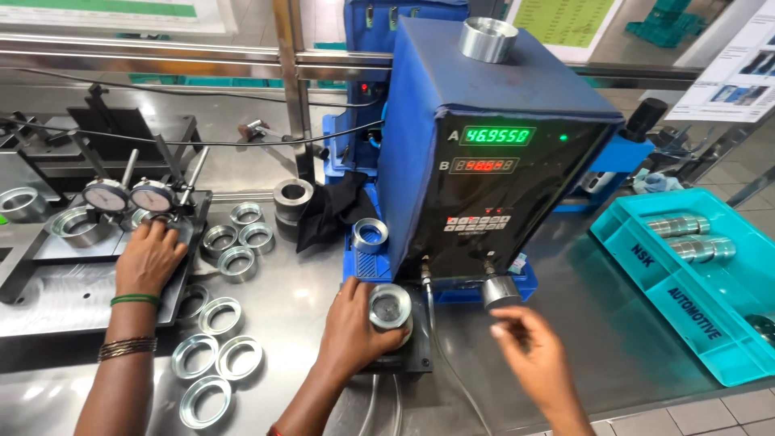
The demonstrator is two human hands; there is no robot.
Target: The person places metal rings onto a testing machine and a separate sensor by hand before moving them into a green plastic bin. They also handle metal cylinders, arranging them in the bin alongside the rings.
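Note:
My left hand [351, 327] grips a shiny metal ring [391, 307] that sits on a small black base [416, 355] in front of a blue and black gauge box [484, 161] with two lit number displays. My right hand [533, 351] hovers just below a silver round knob [501, 291] at the box's lower front. Its fingers are loosely apart and hold nothing. A second ring [370, 235] rests on a blue ribbed stand to the left of the box.
Another person's hand [149, 257] with bangles rests on a black fixture with two dial gauges [129, 196] at the left. Several loose rings [216, 355] lie on the steel bench. A teal tray [694, 311] with metal cylinders stands at the right. A metal cup [488, 39] tops the box.

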